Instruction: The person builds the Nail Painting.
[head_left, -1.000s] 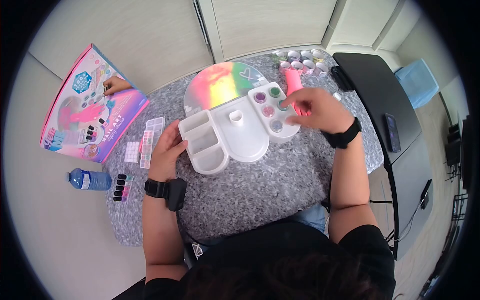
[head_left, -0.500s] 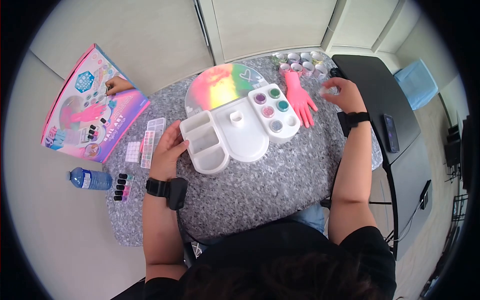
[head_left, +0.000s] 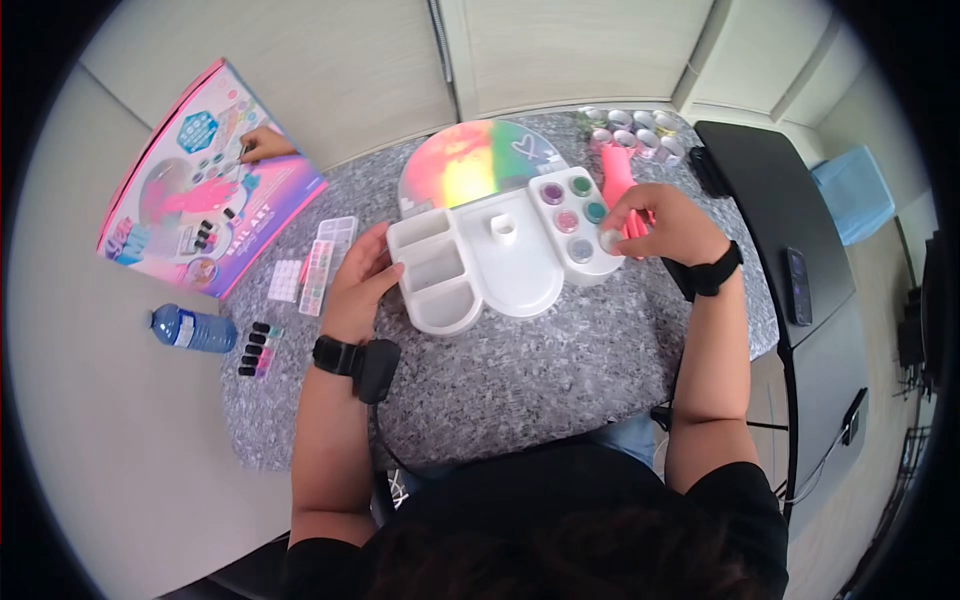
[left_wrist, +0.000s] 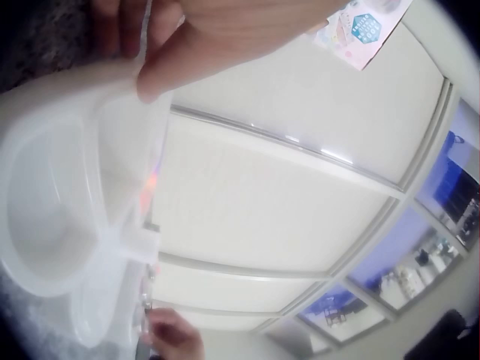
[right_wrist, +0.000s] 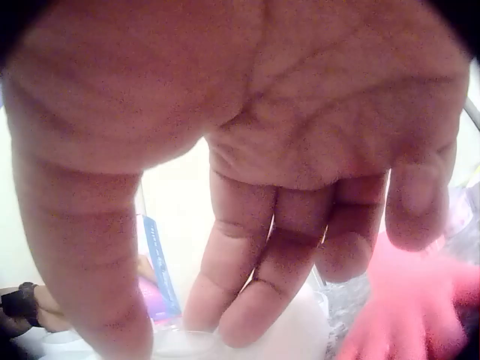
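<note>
Clear and pale, the small round pot (head_left: 608, 239) is at the near right corner of the white tray (head_left: 515, 268); we see it pinched between thumb and fingertips of the right hand (head_left: 668, 226). Whether it is fully seated, we cannot tell. We judge the step in hand to be setting this pot into the tray's last well; the next move would call for lining it up, pressing lightly and letting go. Beside it in the tray stand purple (head_left: 552, 193), green (head_left: 581, 186), pink (head_left: 566, 221), teal (head_left: 596, 212) and silver (head_left: 580, 249) pots. At the tray's left rim we find the left hand (head_left: 358, 288), thumb touching, fingers loosely alongside, not closed round anything. Just right of the tray lies a pink model hand (head_left: 617, 172); behind the tray rises a rainbow panel (head_left: 470, 165); left of the tray, well apart, stands a printed box (head_left: 205, 190).
</note>
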